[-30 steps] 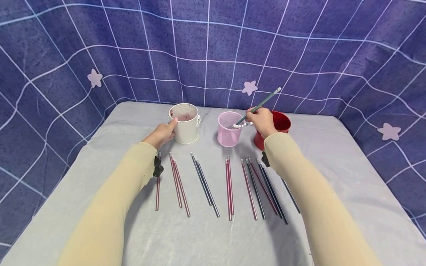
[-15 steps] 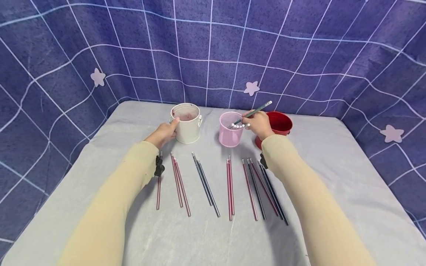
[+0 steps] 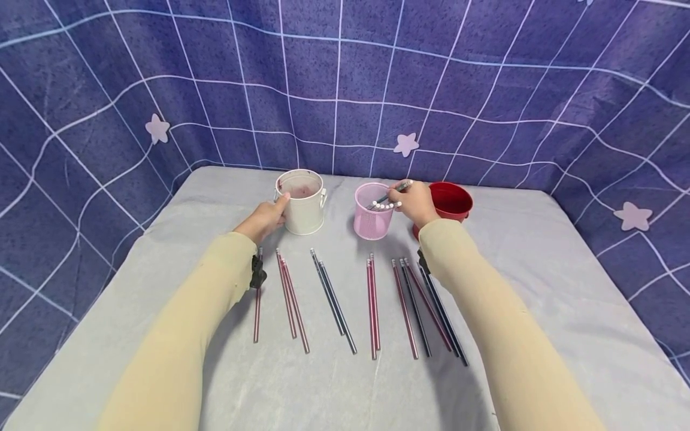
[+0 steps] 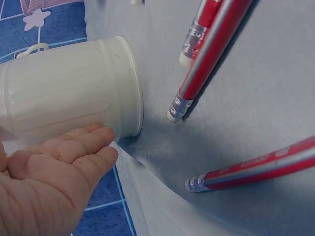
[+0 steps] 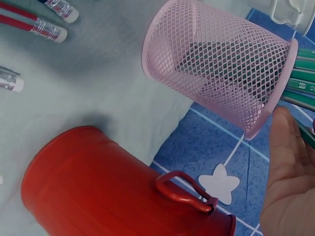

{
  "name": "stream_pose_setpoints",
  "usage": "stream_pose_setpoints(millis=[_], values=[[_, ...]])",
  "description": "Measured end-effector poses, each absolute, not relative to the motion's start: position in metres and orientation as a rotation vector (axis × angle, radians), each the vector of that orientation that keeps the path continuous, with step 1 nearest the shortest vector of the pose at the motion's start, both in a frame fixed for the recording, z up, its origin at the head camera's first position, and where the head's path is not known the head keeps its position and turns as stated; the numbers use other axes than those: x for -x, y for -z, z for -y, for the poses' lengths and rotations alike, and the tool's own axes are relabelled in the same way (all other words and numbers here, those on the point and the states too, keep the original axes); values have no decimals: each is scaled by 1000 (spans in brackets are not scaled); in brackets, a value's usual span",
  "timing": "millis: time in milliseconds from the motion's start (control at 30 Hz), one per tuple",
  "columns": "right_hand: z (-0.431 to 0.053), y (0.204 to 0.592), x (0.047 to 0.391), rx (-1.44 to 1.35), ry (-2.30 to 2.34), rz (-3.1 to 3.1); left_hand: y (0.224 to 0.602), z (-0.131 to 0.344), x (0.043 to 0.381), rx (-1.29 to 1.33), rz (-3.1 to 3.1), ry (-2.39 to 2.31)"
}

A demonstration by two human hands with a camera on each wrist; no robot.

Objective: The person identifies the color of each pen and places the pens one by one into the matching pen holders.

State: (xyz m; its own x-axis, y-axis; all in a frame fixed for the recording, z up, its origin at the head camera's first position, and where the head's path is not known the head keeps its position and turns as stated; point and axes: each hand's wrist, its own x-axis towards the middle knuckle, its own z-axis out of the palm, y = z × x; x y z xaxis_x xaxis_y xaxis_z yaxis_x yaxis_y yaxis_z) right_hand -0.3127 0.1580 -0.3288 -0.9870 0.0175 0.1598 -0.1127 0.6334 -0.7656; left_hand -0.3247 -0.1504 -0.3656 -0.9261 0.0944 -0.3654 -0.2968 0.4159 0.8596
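My right hand [image 3: 414, 200] pinches a green pencil [image 5: 306, 133] at the pink mesh pencil cup [image 3: 372, 222]. The pencil slants down into the cup, its eraser end up beside my fingers. Several other green pencils [image 5: 301, 84] stand in that cup, white tips at the rim. My left hand [image 3: 266, 216] rests against the side of a cream bucket [image 3: 303, 214], its thumb by the rim. In the left wrist view, that hand's fingers [image 4: 91, 145] lie fairly straight along the bucket wall, with the palm partly turned to the camera.
A red bucket [image 3: 451, 200] stands right of the pink cup, partly behind my right hand. Red pencils [image 3: 372, 308] and dark pencils [image 3: 334, 302] lie in loose groups on the grey cloth [image 3: 302, 389]. A blue grid-patterned curtain [image 3: 345, 78] hangs behind.
My right hand has moved slightly left and lowered the green pencil farther into the pink cup, so its eraser end sits lower. My left hand has stayed at the cream bucket.
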Motion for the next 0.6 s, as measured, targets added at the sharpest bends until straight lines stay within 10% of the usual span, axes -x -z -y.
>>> stream_pose_setpoints(millis=[600], values=[[-179, 334, 305, -112, -1400, 2778, 366, 148, 324, 174, -2291, -1571]])
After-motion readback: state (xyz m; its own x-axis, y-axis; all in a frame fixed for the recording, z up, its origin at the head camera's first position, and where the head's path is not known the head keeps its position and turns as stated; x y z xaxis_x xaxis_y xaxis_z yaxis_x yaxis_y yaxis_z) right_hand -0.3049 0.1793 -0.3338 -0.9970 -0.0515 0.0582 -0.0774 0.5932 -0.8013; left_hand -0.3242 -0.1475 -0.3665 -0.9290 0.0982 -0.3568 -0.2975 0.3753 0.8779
